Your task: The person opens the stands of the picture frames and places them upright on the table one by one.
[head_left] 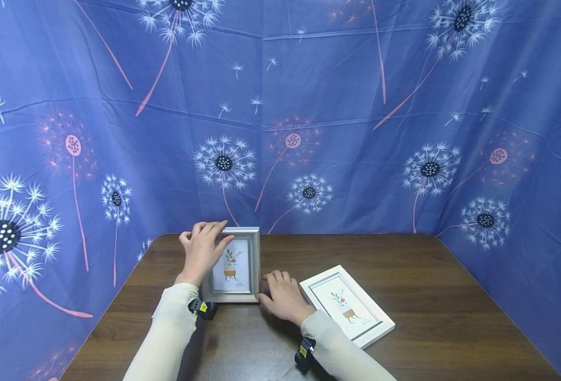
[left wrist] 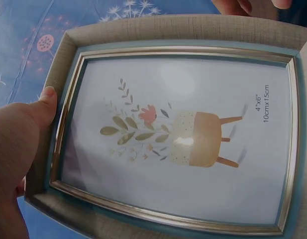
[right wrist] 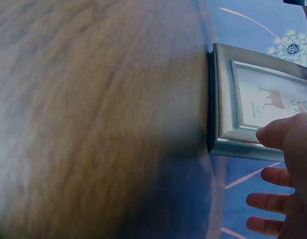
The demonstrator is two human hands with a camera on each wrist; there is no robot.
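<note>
A silver-grey picture frame stands upright on the table, its print of a potted plant facing me. My left hand grips its top edge, thumb at the front border and the other fingers mostly hidden behind. By the lower right corner of that frame is my right hand, with its thumb right at the border and the other fingers spread apart beyond the side edge. A white picture frame with a similar plant print lies flat and turned at an angle, just right of my right hand.
The brown wooden table reaches back to a blue cloth printed with dandelions, which hangs behind and along both sides. My right forearm passes over the near left edge of the white frame.
</note>
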